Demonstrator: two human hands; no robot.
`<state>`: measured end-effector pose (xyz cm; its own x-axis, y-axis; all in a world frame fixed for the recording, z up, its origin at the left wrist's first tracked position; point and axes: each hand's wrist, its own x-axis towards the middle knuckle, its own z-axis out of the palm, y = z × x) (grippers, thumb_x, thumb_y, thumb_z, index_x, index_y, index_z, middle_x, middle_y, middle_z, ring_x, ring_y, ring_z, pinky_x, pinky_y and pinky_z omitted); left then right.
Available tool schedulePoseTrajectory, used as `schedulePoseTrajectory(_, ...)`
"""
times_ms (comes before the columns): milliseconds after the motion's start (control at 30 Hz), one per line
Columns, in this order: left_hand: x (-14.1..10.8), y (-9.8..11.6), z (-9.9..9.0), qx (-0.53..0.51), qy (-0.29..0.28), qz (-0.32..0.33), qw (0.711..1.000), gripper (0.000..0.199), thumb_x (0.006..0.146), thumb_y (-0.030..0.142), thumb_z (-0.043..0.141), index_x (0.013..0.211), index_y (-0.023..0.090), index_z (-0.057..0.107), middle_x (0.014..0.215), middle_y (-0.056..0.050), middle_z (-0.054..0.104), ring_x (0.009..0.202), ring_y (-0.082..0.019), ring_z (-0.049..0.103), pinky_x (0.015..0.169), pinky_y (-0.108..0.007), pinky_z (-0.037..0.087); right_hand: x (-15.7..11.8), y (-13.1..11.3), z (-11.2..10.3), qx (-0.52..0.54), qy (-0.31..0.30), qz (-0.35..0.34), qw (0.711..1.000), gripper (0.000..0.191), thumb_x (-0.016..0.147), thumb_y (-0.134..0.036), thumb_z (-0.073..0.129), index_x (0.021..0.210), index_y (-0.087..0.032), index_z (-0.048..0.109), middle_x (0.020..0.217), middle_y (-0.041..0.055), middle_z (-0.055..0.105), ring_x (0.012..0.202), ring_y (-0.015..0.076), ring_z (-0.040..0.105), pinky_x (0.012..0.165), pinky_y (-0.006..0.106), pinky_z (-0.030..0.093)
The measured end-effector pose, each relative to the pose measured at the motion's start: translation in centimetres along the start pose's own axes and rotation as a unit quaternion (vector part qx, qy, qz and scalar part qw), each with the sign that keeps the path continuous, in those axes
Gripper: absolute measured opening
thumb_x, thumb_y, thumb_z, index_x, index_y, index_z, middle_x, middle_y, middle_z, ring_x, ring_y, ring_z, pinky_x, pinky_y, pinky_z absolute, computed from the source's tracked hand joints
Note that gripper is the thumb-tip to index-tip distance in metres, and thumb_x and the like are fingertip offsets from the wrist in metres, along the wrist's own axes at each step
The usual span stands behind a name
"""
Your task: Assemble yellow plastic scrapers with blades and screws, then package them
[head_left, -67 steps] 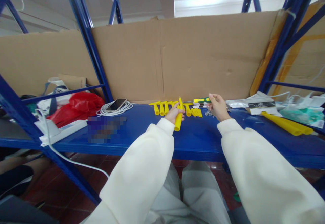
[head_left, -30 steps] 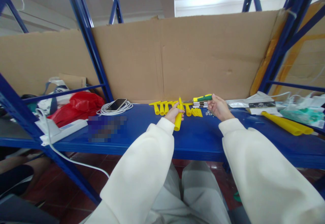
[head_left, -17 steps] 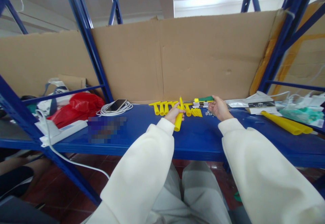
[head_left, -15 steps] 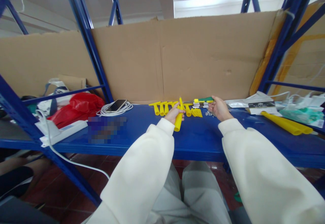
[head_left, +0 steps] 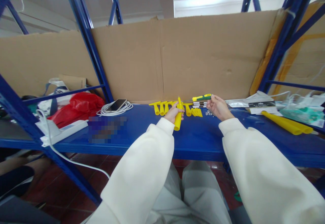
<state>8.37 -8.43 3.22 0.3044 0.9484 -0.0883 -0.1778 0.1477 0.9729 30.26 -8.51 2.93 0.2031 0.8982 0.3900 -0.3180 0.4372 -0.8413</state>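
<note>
My left hand is wrapped round a yellow tapered plastic tube, its wide end tilted toward me. In my right hand the fingertips pinch the handle end of a green-and-yellow screwdriver. Its thin shaft points left toward the narrow top of the tube; whether the tip touches is too small to tell. Behind my left hand, several similar yellow tubes with crosspieces stand in a row. Small yellow pieces lie between the hands, and tiny metallic parts are scattered by my right hand.
Two long yellow cones lie at the right, near a silvery packet. To the left are a phone on a coiled white cable, a red bag and a white power strip. Cardboard walls the back.
The screwdriver and my right hand have shifted slightly up and left, with the handle's outer end tilted higher. My left hand and the tube have barely moved.
</note>
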Motion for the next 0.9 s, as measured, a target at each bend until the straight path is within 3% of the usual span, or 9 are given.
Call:
schedulePoseTrajectory(233,-0.03,0.02,0.07,-0.013,-0.011,-0.009,1.000,0.089,0.078,0.000,0.051,0.155,0.034,0.021,0.081,0.002,0.059,0.046,-0.007,0.045,0.047,-0.018,0.038,-0.04,0.02,0.36,-0.015,0.072,0.014,0.997,0.039,0.079,-0.042,0.078,0.068,-0.021,0.047,0.048,-0.0043,0.054,0.038,0.0075,0.047,0.036,0.017,0.039)
schedulePoseTrajectory(500,-0.11,0.02,0.08,-0.010,-0.015,-0.001,1.000,0.090,0.078,-0.002,0.051,0.155,0.034,0.021,0.084,0.001,0.061,0.046,-0.007,0.045,0.047,-0.019,0.037,-0.14,0.16,-0.08,-0.037,0.046,0.024,0.998,0.043,0.079,-0.051,0.075,0.072,-0.024,0.043,0.046,-0.0074,0.048,0.035,0.0070,0.040,0.032,0.015,0.032)
schedulePoseTrajectory(767,0.05,-0.10,-0.08,-0.004,-0.009,0.003,1.000,0.089,0.076,-0.001,0.050,0.154,0.033,0.022,0.087,-0.001,0.062,0.047,-0.007,0.046,0.047,-0.019,0.039,-0.44,-0.27,0.51,-0.008,0.020,-0.003,1.000,0.030,0.084,-0.040,0.074,0.077,-0.022,0.051,0.053,-0.0058,0.056,0.042,0.0068,0.049,0.042,0.016,0.043)
schedulePoseTrajectory(900,-0.06,-0.15,-0.03,-0.002,-0.011,0.009,1.000,0.089,0.077,-0.001,0.047,0.155,0.033,0.020,0.084,0.000,0.060,0.046,-0.007,0.045,0.046,-0.018,0.038,-0.32,-0.09,0.45,-0.026,0.038,-0.017,0.999,0.034,0.082,-0.042,0.075,0.074,-0.022,0.050,0.050,-0.0068,0.053,0.037,0.0061,0.045,0.038,0.016,0.039)
